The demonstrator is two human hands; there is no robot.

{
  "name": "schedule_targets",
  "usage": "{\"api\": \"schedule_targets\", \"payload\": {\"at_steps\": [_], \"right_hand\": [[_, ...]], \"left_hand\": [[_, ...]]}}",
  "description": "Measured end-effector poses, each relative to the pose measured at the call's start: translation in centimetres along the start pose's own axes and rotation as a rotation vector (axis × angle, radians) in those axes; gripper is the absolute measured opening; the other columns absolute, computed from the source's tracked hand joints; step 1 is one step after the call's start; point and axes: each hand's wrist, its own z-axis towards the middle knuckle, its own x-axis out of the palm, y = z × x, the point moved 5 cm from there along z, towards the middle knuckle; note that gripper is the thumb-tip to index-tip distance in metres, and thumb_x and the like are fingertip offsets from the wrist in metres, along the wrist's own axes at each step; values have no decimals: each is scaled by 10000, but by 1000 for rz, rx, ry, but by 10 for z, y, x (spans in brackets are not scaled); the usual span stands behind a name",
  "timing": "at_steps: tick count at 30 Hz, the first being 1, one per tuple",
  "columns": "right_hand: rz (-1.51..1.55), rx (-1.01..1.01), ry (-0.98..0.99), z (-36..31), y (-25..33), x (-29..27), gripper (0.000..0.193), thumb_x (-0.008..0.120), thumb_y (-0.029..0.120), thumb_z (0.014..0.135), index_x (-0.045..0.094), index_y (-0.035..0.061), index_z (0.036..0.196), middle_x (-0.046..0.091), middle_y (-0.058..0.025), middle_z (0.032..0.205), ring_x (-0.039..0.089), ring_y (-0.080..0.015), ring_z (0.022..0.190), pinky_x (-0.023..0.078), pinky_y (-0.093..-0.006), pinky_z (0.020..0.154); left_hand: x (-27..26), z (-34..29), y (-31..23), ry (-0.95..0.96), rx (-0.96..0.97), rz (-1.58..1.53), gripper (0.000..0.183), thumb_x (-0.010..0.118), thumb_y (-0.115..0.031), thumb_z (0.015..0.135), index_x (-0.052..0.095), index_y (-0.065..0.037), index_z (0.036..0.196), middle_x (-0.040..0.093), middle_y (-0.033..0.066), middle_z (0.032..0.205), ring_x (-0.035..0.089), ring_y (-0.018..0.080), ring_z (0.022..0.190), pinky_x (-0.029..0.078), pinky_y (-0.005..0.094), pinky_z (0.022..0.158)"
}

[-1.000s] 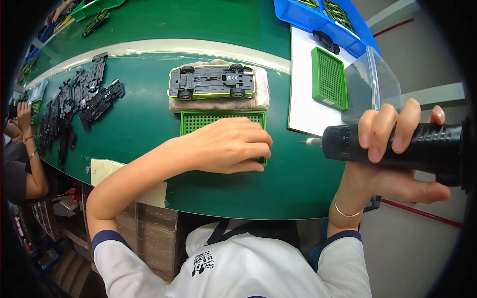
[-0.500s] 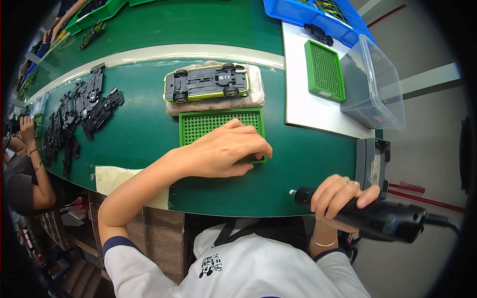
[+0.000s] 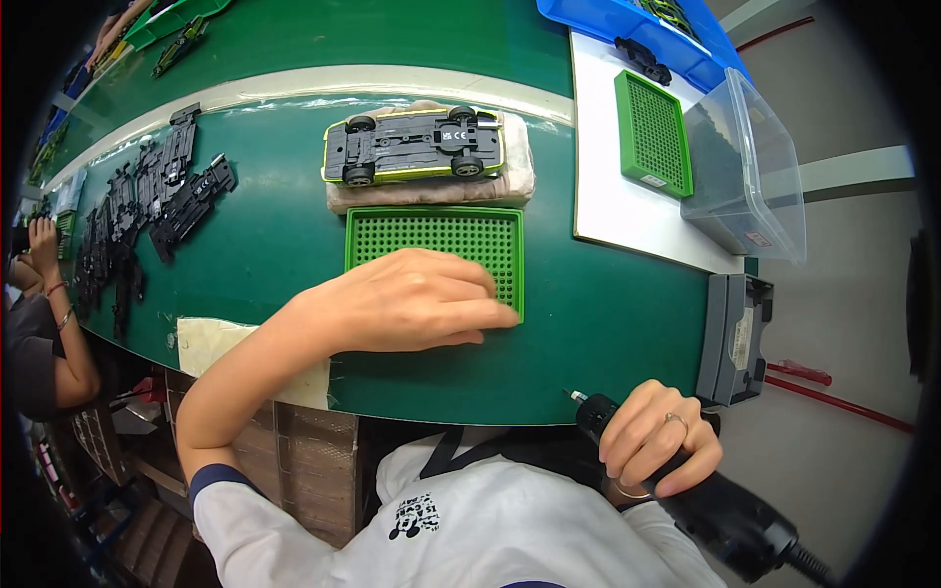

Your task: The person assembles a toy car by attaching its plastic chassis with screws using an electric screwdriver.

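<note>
At the far left, a co-worker's bare forearm (image 3: 67, 333) is raised, with bands at the wrist. Next, a loose spread of flat black plastic chassis pieces (image 3: 174, 157) lies on the dark green worktop (image 3: 627, 304), and a cream-coloured sheet (image 3: 211, 343) covers part of its near edge. At the middle, a lime-green toy car with a black underside (image 3: 417, 145) rests wheels up on a beige cloth-like pad (image 3: 520, 178). Just on the near side of the pad sits a bright green rectangular tray with a grid of round holes (image 3: 431, 233). The left hand (image 3: 417, 302) is over the tray's near part, palm down, fingers bent toward its right-hand corner; whether its grip is closed on anything cannot be told. Farther right, the right hand's (image 3: 659, 441) grip is wrapped around a black cylindrical electric screwdriver (image 3: 730, 529), its tip pointing up and left near the worktop's near edge. Beyond, a white board (image 3: 603, 176) carries a second green holed tray (image 3: 655, 135), with a clear plastic box (image 3: 755, 167) beside it; a grey plastic bin (image 3: 730, 338) stands nearer.
</note>
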Motion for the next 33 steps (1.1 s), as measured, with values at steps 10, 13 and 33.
{"api": "schedule_targets", "payload": {"at_steps": [10,13,33], "right_hand": [[-52,176,78,3,1,15,746,271,601,831,556,-32,558,505,-114,515,491,-189,415,412,-239,383],[-53,189,79,3,1,14,752,274,606,827,555,-29,540,507,-113,517,498,-191,420,421,-245,386],[-368,162,-424,-17,2,-5,738,666,418,677,249,124,1209,516,-126,728,552,-240,545,480,-345,466]], "left_hand": [[-20,-23,-1,-42,16,63,230,636,-71,661,580,-55,884,547,74,740,557,198,664,477,289,533],[-28,-29,4,4,-66,17,212,630,-57,667,583,-54,873,558,65,740,563,197,687,477,296,538],[-4,29,29,62,109,504,72,536,-106,669,479,-64,659,475,21,641,509,168,694,405,278,763]]}}
